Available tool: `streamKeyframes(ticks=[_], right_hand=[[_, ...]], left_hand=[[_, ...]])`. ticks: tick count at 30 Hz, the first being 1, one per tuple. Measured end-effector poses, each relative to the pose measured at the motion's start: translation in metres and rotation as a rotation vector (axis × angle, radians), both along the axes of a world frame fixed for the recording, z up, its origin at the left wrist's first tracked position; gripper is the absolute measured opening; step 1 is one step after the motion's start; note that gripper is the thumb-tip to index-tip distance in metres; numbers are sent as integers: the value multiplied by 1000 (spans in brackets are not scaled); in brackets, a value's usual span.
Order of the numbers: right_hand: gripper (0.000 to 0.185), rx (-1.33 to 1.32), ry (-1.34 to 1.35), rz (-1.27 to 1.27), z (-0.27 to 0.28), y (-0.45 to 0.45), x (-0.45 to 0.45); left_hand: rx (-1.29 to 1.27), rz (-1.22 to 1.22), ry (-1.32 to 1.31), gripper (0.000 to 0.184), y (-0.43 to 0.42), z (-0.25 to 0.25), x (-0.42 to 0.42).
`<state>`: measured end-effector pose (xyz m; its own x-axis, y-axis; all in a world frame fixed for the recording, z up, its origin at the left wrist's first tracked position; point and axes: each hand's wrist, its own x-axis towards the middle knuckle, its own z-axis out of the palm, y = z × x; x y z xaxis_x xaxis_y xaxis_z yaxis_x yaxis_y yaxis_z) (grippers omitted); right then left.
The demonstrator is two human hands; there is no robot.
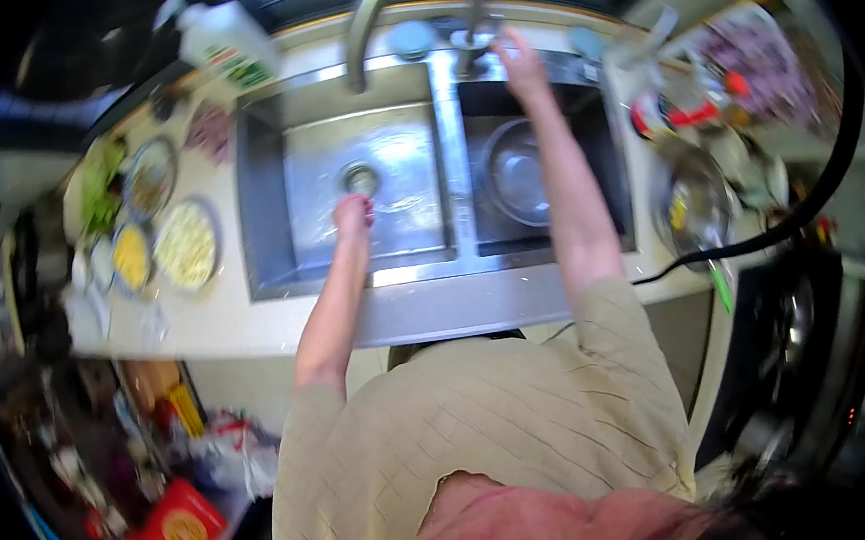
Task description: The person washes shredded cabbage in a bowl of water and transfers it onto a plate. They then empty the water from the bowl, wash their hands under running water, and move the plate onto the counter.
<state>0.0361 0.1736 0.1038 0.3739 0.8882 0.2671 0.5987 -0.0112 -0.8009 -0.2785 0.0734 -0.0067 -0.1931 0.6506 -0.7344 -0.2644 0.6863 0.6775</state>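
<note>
Over the left basin of the steel sink point(273, 211), my left hand point(352, 213) is closed just in front of the drain point(358, 178). What its fingers hold, if anything, is too small to make out. My right hand point(520, 58) reaches over the back rim of the right basin. Its fingers are apart, close beside the base of a metal tap point(477, 41); whether they touch it I cannot tell. A round metal bowl point(516, 176) sits in the right basin, partly behind my right forearm. The curved faucet point(355, 50) hangs over the left basin.
Left of the sink stand a bowl of pale chopped food point(186, 245), a yellow-filled bowl point(131, 256), green leaves point(101, 188) and a white pump bottle point(228, 45). On the right are a metal bowl point(694, 202), a packed tray point(754, 57) and a black cable point(800, 214).
</note>
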Motion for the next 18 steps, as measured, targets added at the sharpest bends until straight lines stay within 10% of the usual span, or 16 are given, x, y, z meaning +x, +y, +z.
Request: streamKeyframes(ticks=[8,18], right_hand=[[44,68,1,-677,-54,-65,95],[22,28,-228,-445,-53,-41,132]], left_hand=[[186,-189,-321,16,-4,94,104],[261,-233,-522,17,24,133,268]])
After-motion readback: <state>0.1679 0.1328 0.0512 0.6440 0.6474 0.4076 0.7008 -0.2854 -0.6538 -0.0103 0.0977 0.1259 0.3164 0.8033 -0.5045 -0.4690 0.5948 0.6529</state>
